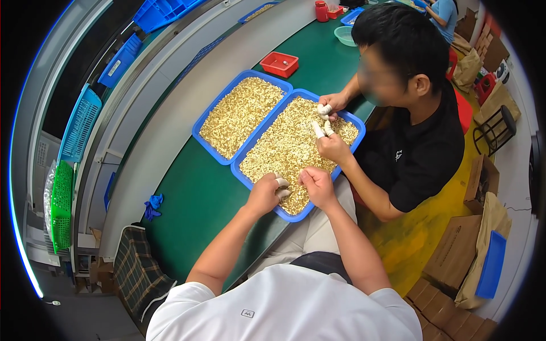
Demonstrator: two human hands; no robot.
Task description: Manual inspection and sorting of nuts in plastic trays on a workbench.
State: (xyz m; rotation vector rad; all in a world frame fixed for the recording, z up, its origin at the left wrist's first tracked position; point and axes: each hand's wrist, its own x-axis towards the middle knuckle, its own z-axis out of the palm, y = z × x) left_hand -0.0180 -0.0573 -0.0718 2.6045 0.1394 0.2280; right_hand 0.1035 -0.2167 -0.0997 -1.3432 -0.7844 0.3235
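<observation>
A blue tray (291, 215) full of small gold-coloured pieces (284, 145) lies in front of me. Over its near end is my left hand (265, 194), its white-covered fingertips bent down at the pieces with a gap between them. My right hand (318, 186) is beside it at the tray's near right part, fingers curled in and thumb pressed against them. Whatever those fingers pinch is too small or hidden to tell. Across the same tray, a co-worker's hands (333, 149), with white finger covers, are held above the pieces.
A second blue tray (211, 149) of similar pieces adjoins on the left, with a red bin (279, 64) behind it on the green table (190, 190). The co-worker in black (424, 153) sits close on my right. A crumpled blue glove (152, 207) lies at the table's left.
</observation>
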